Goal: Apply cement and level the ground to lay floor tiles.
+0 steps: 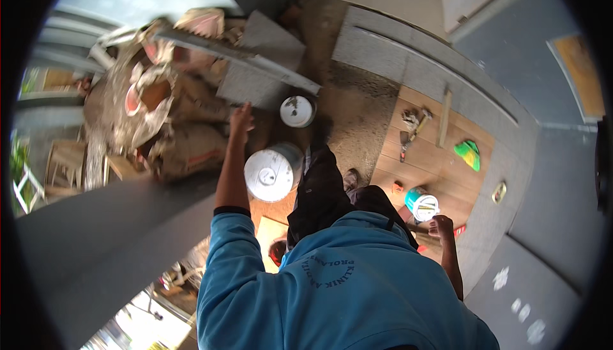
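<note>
My left hand [241, 121] is stretched forward in the air beside torn brown sacks [185, 145] and a grey tile [252, 88]. At least one finger is extended, and I see nothing held in it. My right hand [440, 226], with its fingers curled closed, is just beside a teal-and-white bucket [421, 205]. Whatever it may hold is hidden. Between my left arm and my dark trousers is a large white-lidded bucket [269, 176]. A smaller white-lidded bucket [297, 112] stands beyond it.
On wood-look floor tiles [408, 158] to the right lie a hammer [418, 126], a trowel [404, 145], a wooden strip [445, 120] and a green-yellow bag [469, 154]. A long metal strip [440, 72] lies across grey tiles. A grey wall [543, 184] bounds the right.
</note>
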Available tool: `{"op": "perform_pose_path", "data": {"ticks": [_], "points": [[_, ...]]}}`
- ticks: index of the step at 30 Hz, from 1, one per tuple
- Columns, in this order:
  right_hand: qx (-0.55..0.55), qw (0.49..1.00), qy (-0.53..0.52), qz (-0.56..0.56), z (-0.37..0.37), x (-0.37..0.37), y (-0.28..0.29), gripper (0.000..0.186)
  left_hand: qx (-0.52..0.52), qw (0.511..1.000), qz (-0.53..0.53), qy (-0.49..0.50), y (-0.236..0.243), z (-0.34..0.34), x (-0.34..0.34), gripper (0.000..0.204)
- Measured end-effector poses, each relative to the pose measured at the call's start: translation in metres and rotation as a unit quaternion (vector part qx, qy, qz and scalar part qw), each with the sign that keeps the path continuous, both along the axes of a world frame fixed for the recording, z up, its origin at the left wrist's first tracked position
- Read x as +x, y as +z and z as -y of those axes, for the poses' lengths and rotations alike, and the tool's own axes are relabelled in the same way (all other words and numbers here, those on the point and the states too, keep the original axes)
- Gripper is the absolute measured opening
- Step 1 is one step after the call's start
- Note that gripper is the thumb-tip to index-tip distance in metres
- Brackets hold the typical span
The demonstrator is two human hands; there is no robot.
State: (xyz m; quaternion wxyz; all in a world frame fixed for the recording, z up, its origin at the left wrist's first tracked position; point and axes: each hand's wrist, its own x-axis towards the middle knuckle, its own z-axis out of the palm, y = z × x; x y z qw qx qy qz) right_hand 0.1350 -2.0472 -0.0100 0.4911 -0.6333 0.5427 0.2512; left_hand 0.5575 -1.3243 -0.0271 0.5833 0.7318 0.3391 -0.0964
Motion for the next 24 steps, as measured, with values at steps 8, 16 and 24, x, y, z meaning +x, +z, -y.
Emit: {"op": "perform_pose_path", "data": {"ticks": [8,16,24], "points": [[0.029,0.980,-0.120,-0.156,-0.128,-0.056,0.064,0.021,-0.094,0.990,-0.070,0.077,-0.094,-0.086,0.231,0.066],[0.040,0.945,-0.210,-0.248,-0.208,-0.064,0.129,0.025,-0.166,0.975,-0.111,0.101,-0.143,-0.098,0.316,0.069],[0.007,0.933,-0.248,-0.259,-0.235,-0.050,0.141,0.026,-0.119,0.970,-0.101,0.185,-0.179,-0.124,0.349,0.054]]}}
